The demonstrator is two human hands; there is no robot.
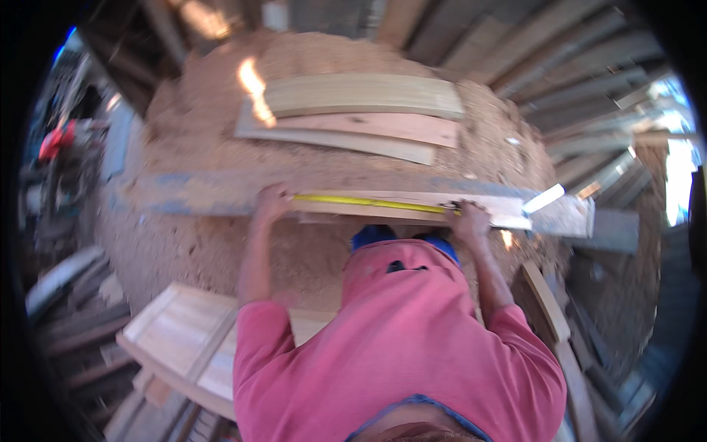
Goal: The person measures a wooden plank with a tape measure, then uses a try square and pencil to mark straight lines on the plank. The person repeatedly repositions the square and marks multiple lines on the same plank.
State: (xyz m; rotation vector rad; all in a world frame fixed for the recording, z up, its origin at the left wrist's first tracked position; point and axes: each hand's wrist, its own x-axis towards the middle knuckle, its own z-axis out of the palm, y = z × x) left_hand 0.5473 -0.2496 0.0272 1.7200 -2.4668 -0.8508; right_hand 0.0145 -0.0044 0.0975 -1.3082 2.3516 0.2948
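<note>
A yellow tape measure [368, 201] is pulled out along a pale wooden board [504, 211] in front of me. My left hand [274, 202] pinches the left end of the blade at the board. At the other end, my right hand [473, 219] is closed round the tape measure, where a dark part shows by the fingers. Under the board runs a long, worn plank [169, 193] with bluish stains. Motion blurs the fingers of both hands somewhat.
Beyond the plank, several planed boards [361, 96] lie on sawdust-covered ground [199, 132]. A small white strip [543, 199] sits near the plank's right end. Behind me on the left is a panelled wooden piece [184, 331]. Stacked timber [545, 51] stands at the far right.
</note>
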